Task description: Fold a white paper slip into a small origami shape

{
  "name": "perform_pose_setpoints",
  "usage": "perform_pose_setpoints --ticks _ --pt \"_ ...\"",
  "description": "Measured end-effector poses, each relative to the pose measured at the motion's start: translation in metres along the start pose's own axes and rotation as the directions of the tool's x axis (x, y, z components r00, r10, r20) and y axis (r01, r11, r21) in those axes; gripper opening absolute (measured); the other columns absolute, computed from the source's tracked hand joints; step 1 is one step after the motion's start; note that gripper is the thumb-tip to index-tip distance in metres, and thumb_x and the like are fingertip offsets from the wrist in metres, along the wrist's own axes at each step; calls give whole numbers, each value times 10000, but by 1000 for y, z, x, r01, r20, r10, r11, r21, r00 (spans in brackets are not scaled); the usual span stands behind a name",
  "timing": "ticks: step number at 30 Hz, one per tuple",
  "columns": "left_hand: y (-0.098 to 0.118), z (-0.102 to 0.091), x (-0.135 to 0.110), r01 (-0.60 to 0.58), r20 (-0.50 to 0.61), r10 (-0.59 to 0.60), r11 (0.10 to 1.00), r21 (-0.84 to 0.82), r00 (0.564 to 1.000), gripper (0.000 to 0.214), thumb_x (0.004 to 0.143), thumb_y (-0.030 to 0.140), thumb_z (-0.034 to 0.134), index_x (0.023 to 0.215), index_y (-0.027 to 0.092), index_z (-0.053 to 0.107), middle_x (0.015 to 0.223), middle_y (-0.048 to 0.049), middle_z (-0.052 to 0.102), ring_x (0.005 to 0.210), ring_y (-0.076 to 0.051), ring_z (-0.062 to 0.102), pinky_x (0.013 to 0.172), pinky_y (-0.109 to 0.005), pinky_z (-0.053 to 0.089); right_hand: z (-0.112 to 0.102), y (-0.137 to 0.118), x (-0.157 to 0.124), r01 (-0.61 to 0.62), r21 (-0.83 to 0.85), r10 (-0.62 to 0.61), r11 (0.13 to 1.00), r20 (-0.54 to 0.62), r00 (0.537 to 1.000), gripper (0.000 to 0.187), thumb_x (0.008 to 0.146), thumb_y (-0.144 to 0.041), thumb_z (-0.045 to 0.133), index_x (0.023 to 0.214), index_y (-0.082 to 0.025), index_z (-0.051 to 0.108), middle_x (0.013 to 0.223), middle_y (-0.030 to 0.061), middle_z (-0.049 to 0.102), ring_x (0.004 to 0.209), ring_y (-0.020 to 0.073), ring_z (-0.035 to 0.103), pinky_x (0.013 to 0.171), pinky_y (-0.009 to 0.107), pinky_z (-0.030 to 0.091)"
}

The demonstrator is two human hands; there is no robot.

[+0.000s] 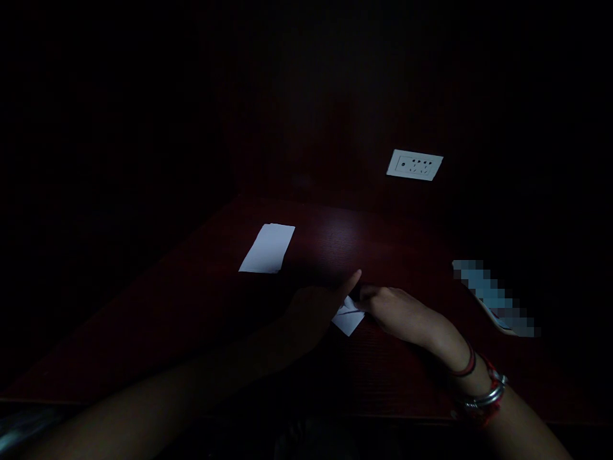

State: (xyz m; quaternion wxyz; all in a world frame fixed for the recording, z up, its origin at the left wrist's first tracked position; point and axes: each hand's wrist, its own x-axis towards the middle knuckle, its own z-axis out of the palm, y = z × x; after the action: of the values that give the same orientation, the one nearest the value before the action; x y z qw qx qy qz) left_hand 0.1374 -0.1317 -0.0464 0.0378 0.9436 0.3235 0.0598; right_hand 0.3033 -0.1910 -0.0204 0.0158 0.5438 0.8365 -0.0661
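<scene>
In dim light, both my hands meet over a small white piece of paper [348, 319] on a dark red wooden table [201, 300]. My left hand [313, 313] lies over the paper's left part with one finger stretched out toward the far side. My right hand [400, 313], with red thread and metal bangles at the wrist, has its fingers curled and pinching the paper's right edge. Most of the paper is hidden beneath the two hands.
A second white slip of paper [268, 249] lies flat on the table farther back left. A white wall socket plate [414, 165] sits on the dark panel behind. A blurred-out light object [493, 297] rests at the right edge.
</scene>
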Motion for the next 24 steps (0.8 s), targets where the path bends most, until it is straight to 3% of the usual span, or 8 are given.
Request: perform_pose_setpoints --ticks 5,9,16,19,24 --pt "-5 3 0 -22 3 22 997 -72 1000 718 740 219 463 1238 328 -42 818 23 594 656 -136 557 518 -215 364 -3 1 -7 26 80 -33 996 83 996 285 695 -38 378 898 -158 539 925 62 501 737 111 504 595 195 356" --pt "-6 5 0 7 26 -7 1000 15 1000 693 747 215 450 1249 301 -20 830 -12 590 622 -136 552 518 -225 365 -4 3 -11 48 143 -65 989 116 991 322 684 -36 381 930 -173 536 937 56 483 792 120 487 625 197 364" --pt "-7 2 0 3 1 -3 999 -41 1000 660 755 237 435 1244 318 -2 805 10 599 632 -139 552 517 -220 358 -8 -1 -13 -9 72 1 997 98 995 317 708 -59 386 938 -198 553 872 55 529 727 120 513 592 202 365" --pt "-8 3 0 -22 10 23 997 -68 1000 652 758 222 425 1243 322 1 835 4 592 647 -130 550 527 -215 358 -10 -1 -8 -37 92 34 995 43 999 234 729 -112 408 859 -181 591 818 55 553 709 122 525 596 204 364" --pt "-7 5 2 -12 26 16 989 -150 1000 643 761 231 419 1248 303 6 819 4 588 671 -129 546 543 -213 360 -7 -5 5 -57 215 91 975 -154 984 208 751 -229 430 872 -167 588 820 57 576 686 120 532 582 205 363"
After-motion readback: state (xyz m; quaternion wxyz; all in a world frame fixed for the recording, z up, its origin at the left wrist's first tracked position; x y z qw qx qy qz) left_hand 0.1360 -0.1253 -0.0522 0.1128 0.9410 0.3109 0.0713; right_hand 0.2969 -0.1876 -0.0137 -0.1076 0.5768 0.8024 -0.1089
